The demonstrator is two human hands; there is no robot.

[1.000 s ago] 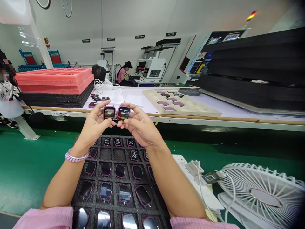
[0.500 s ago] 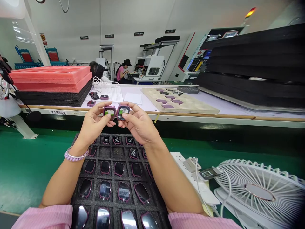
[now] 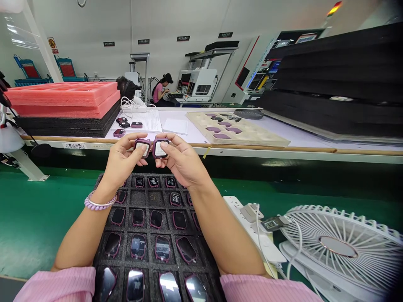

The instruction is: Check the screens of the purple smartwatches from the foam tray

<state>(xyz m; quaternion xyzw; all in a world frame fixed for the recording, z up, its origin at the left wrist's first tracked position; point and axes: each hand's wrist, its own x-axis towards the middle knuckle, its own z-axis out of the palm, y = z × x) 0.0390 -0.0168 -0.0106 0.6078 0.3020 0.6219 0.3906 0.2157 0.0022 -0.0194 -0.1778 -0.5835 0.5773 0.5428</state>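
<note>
The left hand (image 3: 124,162) pinches one lit watch (image 3: 145,153) and the right hand (image 3: 186,165) another watch (image 3: 158,152), side by side (seemingly tilted for easy viewing), at twelve o'clock from the foam tray (image 3: 138,198).

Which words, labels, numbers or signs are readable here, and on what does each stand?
"不良品放置区": label on the bench edge.
Four dark wall signs: lettering too small to read.
Yellow-red wall sign: too blurred.
Held watches, lit watches in the tray: text too small.
Paper sheet: print unreadable.
Machine panel: lettering blurred.
</note>
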